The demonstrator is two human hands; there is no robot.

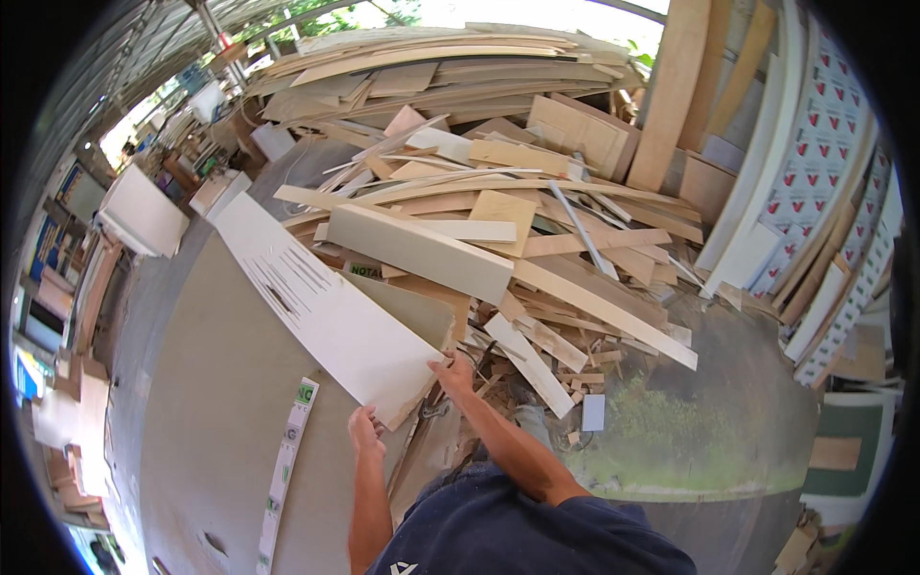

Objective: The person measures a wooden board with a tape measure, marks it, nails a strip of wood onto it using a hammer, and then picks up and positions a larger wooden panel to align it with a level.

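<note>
A long white board point(321, 311) with a row of narrow dark slits toward its far half stretches away from me to the upper left. My left hand point(366, 431) is closed on its near left corner. The near right corner, where the edge looks broken and brownish, is pinched between the thumb and fingers of my right hand point(452, 374). Beneath it lies a large grey-beige sheet point(211, 412). To the left of my left hand, a narrow white strip with green printed patches point(286, 470) rests on that sheet.
A heap of offcut boards and strips point(537, 206) fills the space ahead and to the right. Small wood scraps point(580, 383) lie near my feet. Tall panels point(815, 182) lean at the far right. A white box-like cabinet point(144, 213) stands at the left.
</note>
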